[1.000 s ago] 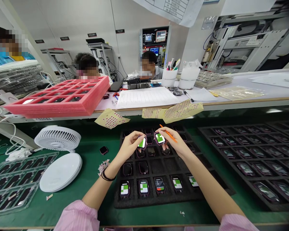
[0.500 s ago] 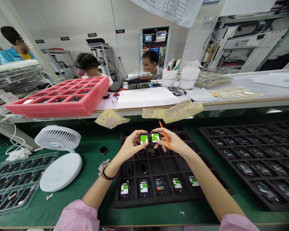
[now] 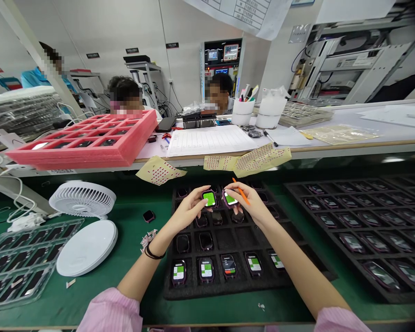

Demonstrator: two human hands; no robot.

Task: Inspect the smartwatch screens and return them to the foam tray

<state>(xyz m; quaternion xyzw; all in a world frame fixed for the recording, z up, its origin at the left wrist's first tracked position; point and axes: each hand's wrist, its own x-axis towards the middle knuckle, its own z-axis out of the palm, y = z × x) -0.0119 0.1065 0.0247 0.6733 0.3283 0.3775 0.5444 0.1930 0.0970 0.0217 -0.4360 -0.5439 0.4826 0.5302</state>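
Observation:
My left hand (image 3: 187, 211) pinches a smartwatch with a lit green screen (image 3: 209, 198) by its edges, holding it above a black foam tray (image 3: 190, 291). My right hand (image 3: 248, 204) grips a second watch (image 3: 230, 199) with a green-and-white screen, tilted, and also holds an orange stylus (image 3: 241, 190) between its fingers. The two watches are close but apart. Below them, several watches sit in the tray's pockets (image 3: 206, 269), some lit and some dark. The hands hide the tray's back row.
A second black tray of watches (image 3: 352, 243) lies to the right, and a white fan (image 3: 83, 199) and a clear plastic tray (image 3: 27, 258) to the left, on a green mat (image 3: 131, 276). A pink foam tray (image 3: 83, 143) stands on the shelf ahead. Co-workers (image 3: 124, 97) sit beyond it.
The two watches have drawn slightly apart, with the right one shifting right and tilting more. The orange stylus has swung from a steep downward slant to a flatter one.

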